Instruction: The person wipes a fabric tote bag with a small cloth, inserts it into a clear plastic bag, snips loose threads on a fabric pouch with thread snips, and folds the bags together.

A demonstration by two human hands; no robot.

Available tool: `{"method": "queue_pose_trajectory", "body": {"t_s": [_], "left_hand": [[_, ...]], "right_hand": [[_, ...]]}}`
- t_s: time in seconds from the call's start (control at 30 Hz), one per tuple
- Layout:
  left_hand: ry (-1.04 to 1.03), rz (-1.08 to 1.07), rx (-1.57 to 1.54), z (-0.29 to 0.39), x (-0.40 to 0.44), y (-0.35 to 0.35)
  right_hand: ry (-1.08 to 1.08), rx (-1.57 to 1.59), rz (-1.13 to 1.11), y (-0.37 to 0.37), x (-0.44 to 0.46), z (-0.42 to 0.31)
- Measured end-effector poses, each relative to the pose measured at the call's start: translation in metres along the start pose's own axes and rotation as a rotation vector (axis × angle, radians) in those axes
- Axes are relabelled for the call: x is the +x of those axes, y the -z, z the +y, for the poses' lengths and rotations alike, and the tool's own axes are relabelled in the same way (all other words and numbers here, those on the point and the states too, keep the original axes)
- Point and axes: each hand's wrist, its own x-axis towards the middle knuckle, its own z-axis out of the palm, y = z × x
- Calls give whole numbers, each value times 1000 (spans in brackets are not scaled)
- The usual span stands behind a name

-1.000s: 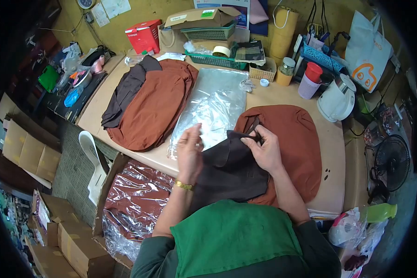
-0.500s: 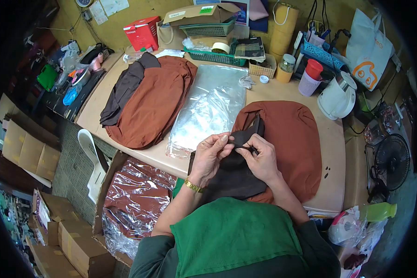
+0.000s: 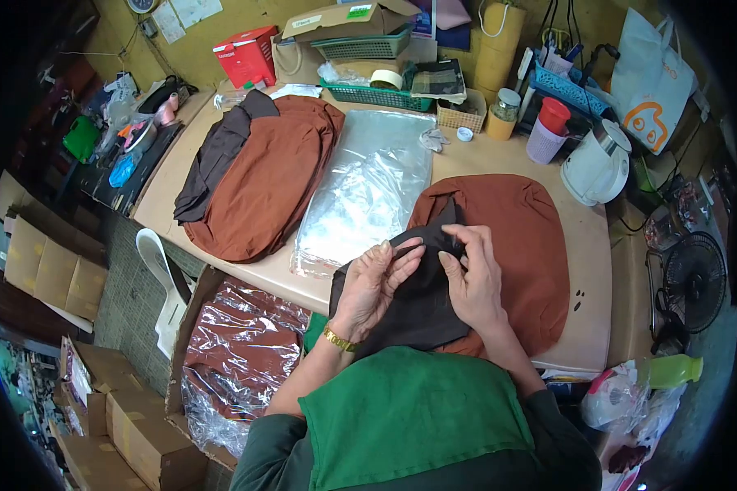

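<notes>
In the head view, a dark brown piece of cloth [image 3: 418, 307] lies over the near left side of a rust-brown fabric cover [image 3: 520, 245]. My left hand [image 3: 368, 286] pinches a fold of the dark cloth between thumb and fingers; a gold watch is on that wrist. Close to its right, my right hand [image 3: 475, 282] has thumb and fingers apart at the edge of the same cloth. The fingertips are near or touching the fabric; I cannot tell which. Another rust-brown cover [image 3: 270, 180] with a dark part lies on the table's left.
Clear plastic bags [image 3: 360, 196] lie flat mid-table. Green baskets [image 3: 377, 96], a jar [image 3: 504, 114], a red cup [image 3: 553, 116] and a white kettle [image 3: 598, 168] line the back. A carton [image 3: 192, 352] with plastic-wrapped brown items stands below the left front edge.
My right hand has opened from its pinch and moved slightly right and down, away from my left hand. The left hand still pinches the dark cloth, its fingers a little more extended.
</notes>
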Motion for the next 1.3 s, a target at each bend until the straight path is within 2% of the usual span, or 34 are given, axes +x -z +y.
{"method": "queue_pose_trajectory", "body": {"t_s": [0.1,0.23,0.67,0.73,0.8,0.87,0.9,0.93,0.97,1.0,1.07,1.13,1.17,1.3], "left_hand": [[10,70,58,-1,0,-7],[-22,41,78,-4,3,-10],[-115,-90,153,-12,1,-17],[-100,-61,152,-14,-1,-17],[-86,-33,151,-13,-2,-18],[-107,-43,208,-4,-2,-17],[-153,13,214,-1,-1,-8],[-202,70,217,3,0,1],[-316,223,338,6,4,6],[-313,241,457,14,7,17],[-373,200,710,15,11,25],[-344,46,867,16,11,11],[-262,34,858,11,15,10],[-314,-13,896,-5,28,4]], "right_hand": [[286,-267,-32,3,1,-7],[452,-461,-28,4,2,-17],[567,-509,38,1,8,-15],[197,46,130,-2,19,-24],[48,191,131,0,31,-13],[-146,336,-434,4,35,29],[-195,378,-384,0,32,40],[-188,374,-383,-1,31,42],[-213,398,-305,-2,30,43],[-239,422,-227,-2,28,43],[-232,423,-202,-4,25,38],[-226,426,-180,-8,22,32],[-217,393,-182,-9,20,28],[-158,363,-159,-15,13,22]]}}
